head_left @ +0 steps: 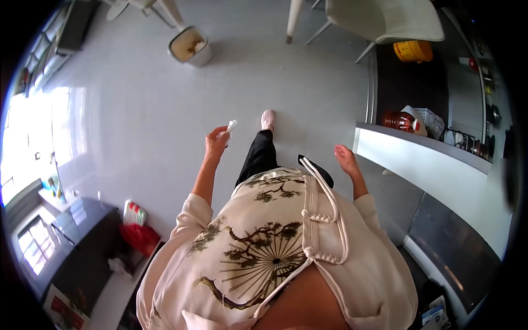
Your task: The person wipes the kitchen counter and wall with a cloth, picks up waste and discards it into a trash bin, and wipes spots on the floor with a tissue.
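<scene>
My left hand (216,142) is out in front of my body on the left, its fingers closed on a crumpled white tissue (231,127). Part of the tissue sticks out past the fingertips. My right hand (345,159) hangs at my right side with nothing visible in it, the fingers loosely bent and apart from any object. Beyond the left hand, a pale trash bin (204,56) stands on the floor with some waste inside.
Grey floor (236,82) stretches ahead of my pink shoe (267,119). A white chair (385,22) stands ahead right. On the right, a white-sided counter (423,159) is near bottles (399,121) and a yellow tub (413,51). A red bag (139,238) lies at left.
</scene>
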A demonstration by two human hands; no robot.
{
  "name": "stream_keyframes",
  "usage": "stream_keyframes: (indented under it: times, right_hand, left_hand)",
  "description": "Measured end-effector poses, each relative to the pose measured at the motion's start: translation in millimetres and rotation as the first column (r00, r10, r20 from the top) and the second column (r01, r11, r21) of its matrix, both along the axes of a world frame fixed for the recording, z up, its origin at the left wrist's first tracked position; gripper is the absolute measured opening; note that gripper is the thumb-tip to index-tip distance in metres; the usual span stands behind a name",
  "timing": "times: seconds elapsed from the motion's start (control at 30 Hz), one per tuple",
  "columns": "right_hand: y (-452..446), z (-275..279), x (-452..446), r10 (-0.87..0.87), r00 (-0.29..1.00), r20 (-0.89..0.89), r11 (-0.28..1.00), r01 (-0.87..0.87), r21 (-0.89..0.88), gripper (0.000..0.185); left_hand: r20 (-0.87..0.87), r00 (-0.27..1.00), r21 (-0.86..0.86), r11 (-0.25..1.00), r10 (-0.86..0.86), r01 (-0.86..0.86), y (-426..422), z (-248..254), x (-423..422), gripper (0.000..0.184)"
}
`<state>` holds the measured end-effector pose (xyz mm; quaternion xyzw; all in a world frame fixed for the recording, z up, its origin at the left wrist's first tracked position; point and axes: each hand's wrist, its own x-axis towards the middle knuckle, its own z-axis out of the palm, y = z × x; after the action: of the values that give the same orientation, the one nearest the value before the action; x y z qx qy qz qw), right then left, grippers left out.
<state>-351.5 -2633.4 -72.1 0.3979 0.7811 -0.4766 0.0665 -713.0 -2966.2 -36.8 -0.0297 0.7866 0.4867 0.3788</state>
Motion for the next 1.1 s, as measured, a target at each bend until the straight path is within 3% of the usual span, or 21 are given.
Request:
stream_keyframes:
  times: [0.07, 0.17, 0.2, 0.3, 0.47, 0.53, 0.7, 0.73, 0.77, 0.87, 0.97, 1.1]
  right_hand:
    - [-36, 10, 13, 0.016, 1.0, 0.025, 1.0, -0.016, -0.003, 0.032]
    - [-83, -37, 90, 0.053, 0.996, 0.069, 0.993, -0.045, -0.111, 0.033]
    - [-100, -26, 103, 0.14, 0.983, 0.115, 0.986, -0.127, -0.111, 0.032]
    - [-129, -16, 148, 0.388, 0.867, 0.312, 0.918, -0.333, -0.217, 0.031]
    - [-112, -21, 178, 0.464, 0.776, 0.427, 0.886, -0.405, -0.227, 0.031]
    - [-98, -19, 160, 0.448, 0.782, 0.434, 0.893, -0.415, -0.175, 0.032]
    - [-74, -53, 69, 0.332, 0.85, 0.408, 0.93, -0.367, 0.008, 0.032]
    - [-92, -36, 33, 0.35, 0.89, 0.293, 0.934, -0.357, -0.029, 0.031]
    - [-136, 5, -15, 0.314, 0.906, 0.283, 0.948, -0.315, -0.042, 0.032]
    - [-212, 37, -98, 0.346, 0.892, 0.291, 0.938, -0.34, -0.073, 0.031]
    - [-279, 23, -151, 0.634, 0.754, 0.172, 0.773, -0.62, -0.136, 0.031]
    - [-384, 41, -207, 0.844, 0.503, 0.187, 0.533, -0.824, -0.192, 0.032]
  left_hand:
    - [0.014, 0.999, -0.021, 0.999, -0.032, 0.033, -34, -10, 30, 0.026]
    - [0.038, 0.999, -0.085, 0.996, -0.011, 0.015, -84, -18, 68, 0.025]
    - [0.046, 0.999, -0.091, 0.996, 0.007, -0.003, -100, -20, 77, 0.025]
    - [0.04, 0.984, -0.119, 0.979, 0.173, -0.168, -150, -23, 98, 0.023]
    - [0.075, 0.892, -0.108, 0.893, 0.446, -0.437, -221, -24, 132, 0.022]
    - [0.076, 0.85, -0.114, 0.851, 0.522, -0.512, -252, -25, 143, 0.024]
    - [0.253, 0.593, 0.026, 0.607, 0.764, -0.794, -338, -53, 183, 0.026]
    - [0.283, 0.539, 0.057, 0.547, 0.794, -0.835, -356, -59, 193, 0.027]
    - [0.306, 0.513, 0.027, 0.531, 0.802, -0.847, -377, -63, 203, 0.028]
    - [0.327, 0.403, -0.075, 0.448, 0.855, -0.891, -439, -78, 227, 0.026]
    - [0.241, 0.245, -0.23, 0.3, 0.939, -0.926, -509, -94, 263, 0.023]
    - [0.165, 0.128, -0.343, 0.179, 0.978, -0.922, -591, -94, 307, 0.022]
